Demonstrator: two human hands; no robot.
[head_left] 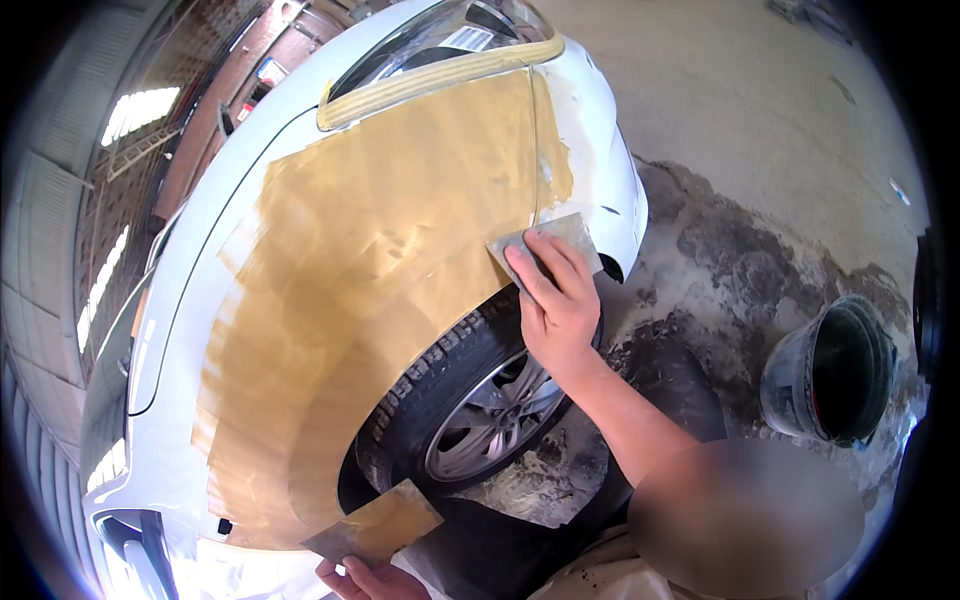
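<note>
A white car's side panel is spread with a broad coat of tan body filler [340, 230], streaked and ragged at its edges. In my right hand [560, 310] is a flat grey metal spreader [570, 240], pinched between thumb and fingers. It lies over the filler's right edge, just above the wheel arch and beside the panel seam; whether its edge touches the surface I cannot tell. My left hand [370, 580], low in the picture, grips a flat rectangular plate [380, 525] smeared with tan filler. That plate is close to the lower end of the coated panel.
Below the arch sits the car wheel [500, 415] with its black tyre. Layered masking tape [440, 80] borders the lamp [440, 45] above. A dirty bucket [830, 370] stands on the stained concrete floor [740, 100] at right. A blurred oval covers part of the lower right.
</note>
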